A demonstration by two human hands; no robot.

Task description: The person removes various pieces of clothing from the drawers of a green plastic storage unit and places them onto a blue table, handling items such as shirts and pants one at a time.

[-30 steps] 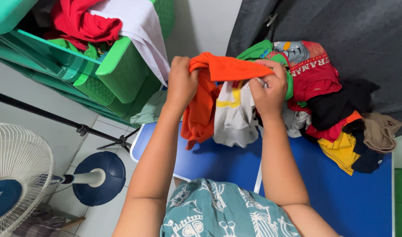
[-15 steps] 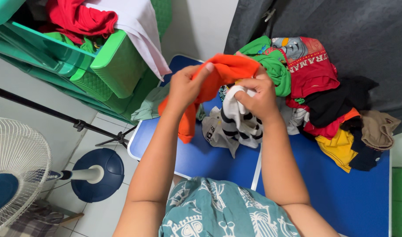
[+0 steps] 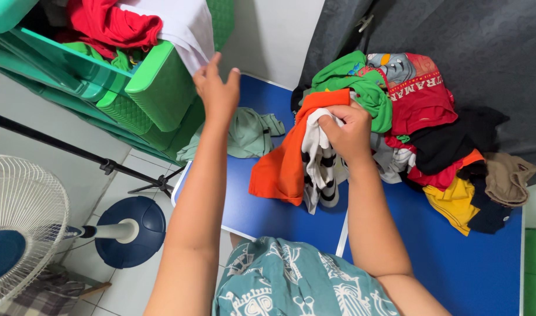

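My right hand [image 3: 348,130] grips an orange shirt [image 3: 282,164] together with a white garment with black stripes [image 3: 319,159]; both hang down onto the blue table [image 3: 268,213]. Fingers spread, my left hand [image 3: 217,88] is raised off to the left and holds nothing, close to a white cloth [image 3: 186,29] that drapes over the green basket [image 3: 157,88]. A pale green garment [image 3: 244,133] lies on the table below that hand. A pile of mixed clothes [image 3: 431,134], green, red, black and yellow, lies to the right of my right hand.
Green plastic baskets are stacked at the upper left, with a red garment [image 3: 110,26] in the top one. A standing fan [image 3: 22,225] with a blue base [image 3: 133,234] and a black tripod leg [image 3: 63,153] stand on the tiled floor at the left. A dark curtain [image 3: 455,35] hangs behind the pile.
My left hand has let go of the orange shirt and moved up and left toward the basket. The orange shirt and striped garment have dropped lower, held by my right hand alone.
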